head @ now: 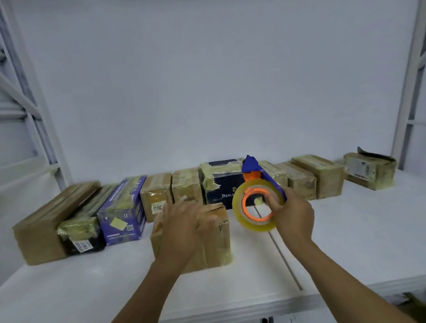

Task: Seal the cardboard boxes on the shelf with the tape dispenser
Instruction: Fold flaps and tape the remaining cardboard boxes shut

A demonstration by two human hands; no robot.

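While right hand [293,213] grips tape dispenser [258,186], left hand [185,223] spread on cardboard box [217,243], BENLY box [221,185] behind

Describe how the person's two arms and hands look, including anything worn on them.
Both arms are bare as far as the frame shows: no sleeves reach the left forearm or the right forearm. The left hand and the right hand wear no gloves, and no watch, bracelet or ring shows. The left hand is motion-blurred, so small details there cannot be told.
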